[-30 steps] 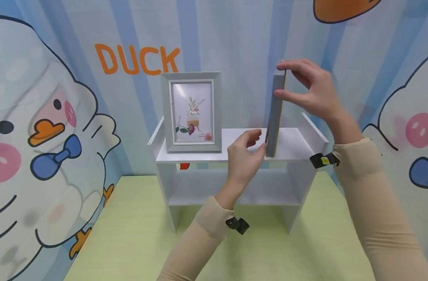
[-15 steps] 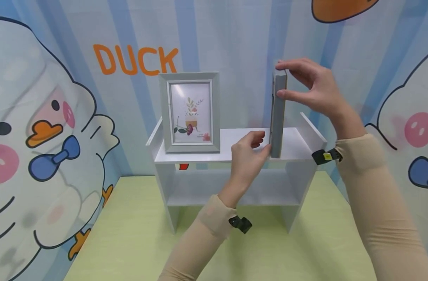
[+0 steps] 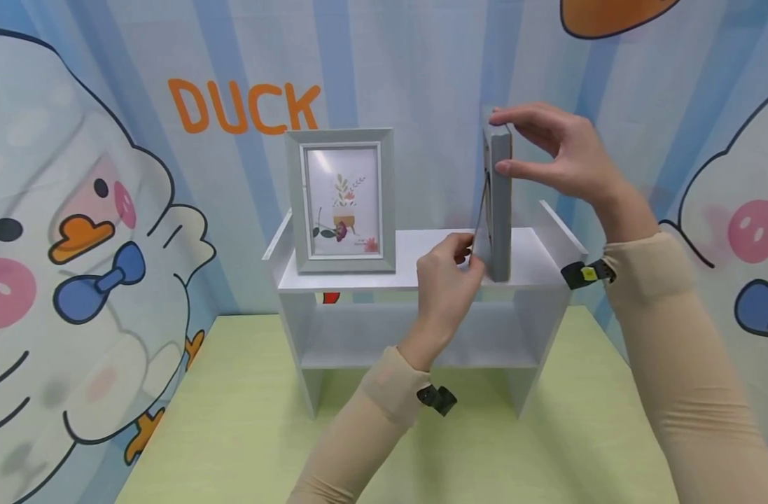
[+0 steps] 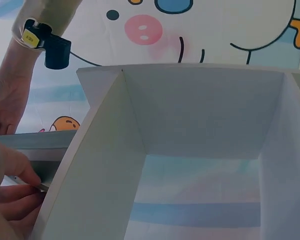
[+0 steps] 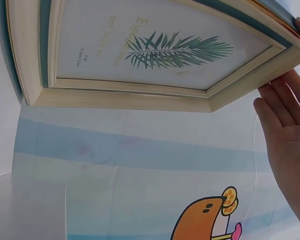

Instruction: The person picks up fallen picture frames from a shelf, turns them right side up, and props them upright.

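A picture frame (image 3: 502,210) stands upright, turned edge-on, on the right part of the white shelf's top (image 3: 415,280). My right hand (image 3: 566,150) holds its upper end, thumb on the near edge and fingers over the top. Low on its left side, my left hand (image 3: 447,287) pinches the thin stand leg (image 3: 480,222), which is tilted out from the frame's back. In the left wrist view, the left hand's fingers (image 4: 22,197) have the leg between them. The right wrist view shows the frame's front, a pale border (image 5: 125,100) around a green leaf print (image 5: 182,52).
Another picture frame (image 3: 386,203) with a plant print stands on the left of the shelf top, facing forward. Raised side panels (image 3: 563,234) bound the top. A lower shelf board (image 3: 358,343) lies beneath, and the unit stands on a yellow-green table (image 3: 245,420) before a duck-patterned curtain.
The stand leg has swung out from the frame's back to the left. My left fingers have come onto it. The frame has turned slightly, showing more of its back side.
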The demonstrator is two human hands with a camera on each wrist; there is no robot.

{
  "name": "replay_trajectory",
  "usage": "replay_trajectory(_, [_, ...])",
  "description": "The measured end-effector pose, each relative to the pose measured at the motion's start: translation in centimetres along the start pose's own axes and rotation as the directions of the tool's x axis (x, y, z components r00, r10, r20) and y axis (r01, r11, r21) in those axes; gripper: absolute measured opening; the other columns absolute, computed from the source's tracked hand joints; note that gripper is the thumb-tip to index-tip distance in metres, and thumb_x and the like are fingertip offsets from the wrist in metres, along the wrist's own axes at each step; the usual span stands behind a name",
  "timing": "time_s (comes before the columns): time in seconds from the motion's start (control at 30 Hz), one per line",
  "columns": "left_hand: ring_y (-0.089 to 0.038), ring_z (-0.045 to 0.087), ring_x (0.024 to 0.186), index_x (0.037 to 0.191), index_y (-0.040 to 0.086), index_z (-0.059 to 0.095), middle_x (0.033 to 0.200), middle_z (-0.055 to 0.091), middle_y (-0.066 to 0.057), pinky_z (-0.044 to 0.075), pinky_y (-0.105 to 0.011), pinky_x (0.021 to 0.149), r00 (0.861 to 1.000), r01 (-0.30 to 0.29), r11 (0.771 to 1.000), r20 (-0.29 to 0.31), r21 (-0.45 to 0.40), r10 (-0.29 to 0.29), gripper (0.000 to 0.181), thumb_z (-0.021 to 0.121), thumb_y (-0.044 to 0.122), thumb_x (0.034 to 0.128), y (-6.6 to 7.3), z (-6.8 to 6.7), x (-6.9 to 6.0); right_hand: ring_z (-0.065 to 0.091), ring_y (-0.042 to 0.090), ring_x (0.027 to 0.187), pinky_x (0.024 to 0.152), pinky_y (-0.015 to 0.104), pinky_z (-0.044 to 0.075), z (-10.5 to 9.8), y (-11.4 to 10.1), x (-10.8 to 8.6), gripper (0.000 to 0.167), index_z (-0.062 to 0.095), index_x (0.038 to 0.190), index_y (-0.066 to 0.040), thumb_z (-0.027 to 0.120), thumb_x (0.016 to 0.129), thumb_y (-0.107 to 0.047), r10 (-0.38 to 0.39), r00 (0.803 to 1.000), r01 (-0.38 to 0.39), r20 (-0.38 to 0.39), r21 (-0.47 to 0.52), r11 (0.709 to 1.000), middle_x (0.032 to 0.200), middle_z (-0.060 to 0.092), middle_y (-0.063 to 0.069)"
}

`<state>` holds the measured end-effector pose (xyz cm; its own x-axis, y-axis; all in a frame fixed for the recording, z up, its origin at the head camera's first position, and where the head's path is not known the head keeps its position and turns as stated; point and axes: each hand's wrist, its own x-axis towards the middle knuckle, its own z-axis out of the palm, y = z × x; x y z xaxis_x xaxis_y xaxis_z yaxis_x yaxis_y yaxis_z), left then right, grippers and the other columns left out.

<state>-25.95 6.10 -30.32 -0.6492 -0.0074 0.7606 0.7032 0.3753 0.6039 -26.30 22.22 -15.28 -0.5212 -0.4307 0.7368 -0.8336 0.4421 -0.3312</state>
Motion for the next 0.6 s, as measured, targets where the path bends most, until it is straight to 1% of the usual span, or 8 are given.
replay_trajectory(0.1, [-0.012, 0.069, 0.075, 0.100, 0.003, 0.070, 0.090, 0.074, -0.009, 0.056, -0.019, 0.067, 1.000, 0.006, 1.000, -0.011, -0.006, -0.006, 0.020, 0.062, 0.001, 0.0822, -0.2, -0.2, 0.1, 0.046, 0.015, 0.130, 0.110, 0.023, 0.034, 0.1, -0.3, 0.2, 0.052, 0.056, 0.127, 0.001, 0.073, 0.078, 0.001, 0.004, 1.000, -0.004, 0.018, -0.018, 1.000, 0.134, 0.053, 0.015])
replay_trajectory(0.3, [-0.011, 0.070, 0.074, 0.095, 0.001, 0.071, 0.087, 0.073, -0.011, 0.055, -0.016, 0.067, 0.999, 0.046, 0.998, -0.021, -0.031, -0.047, 0.017, 0.061, 0.000, 0.0823, -1.0, -0.9, 0.3, 0.046, 0.016, 0.130, 0.110, 0.022, 0.034, 0.4, -0.8, 0.7, 0.052, 0.057, 0.127, 0.001, 0.074, 0.078, -0.001, 0.004, 0.999, -0.002, 0.052, -0.049, 0.999, 0.134, 0.053, 0.016])
replay_trajectory(0.5, [-0.013, 0.069, 0.072, 0.094, 0.001, 0.071, 0.085, 0.073, -0.011, 0.053, -0.013, 0.064, 0.997, 0.076, 0.997, -0.021, -0.034, -0.077, 0.018, 0.060, -0.002, 0.0806, -1.4, -1.8, 0.6, 0.046, 0.015, 0.131, 0.109, 0.021, 0.034, 0.8, 1.1, 1.3, 0.054, 0.059, 0.126, -0.003, 0.076, 0.075, 0.000, -0.021, 0.997, 0.027, 0.076, -0.069, 0.997, 0.133, 0.055, 0.012])
replay_trajectory(0.6, [-0.012, 0.068, 0.070, 0.092, 0.001, 0.072, 0.084, 0.073, -0.010, 0.053, -0.015, 0.062, 0.995, 0.099, 0.995, -0.028, -0.019, -0.100, 0.018, 0.060, -0.002, 0.0796, -1.6, -2.3, 0.7, 0.046, 0.015, 0.130, 0.109, 0.022, 0.035, 0.8, 1.8, 1.6, 0.055, 0.060, 0.126, -0.005, 0.078, 0.074, -0.001, -0.030, 0.994, 0.037, 0.102, -0.073, 0.997, 0.133, 0.056, 0.010])
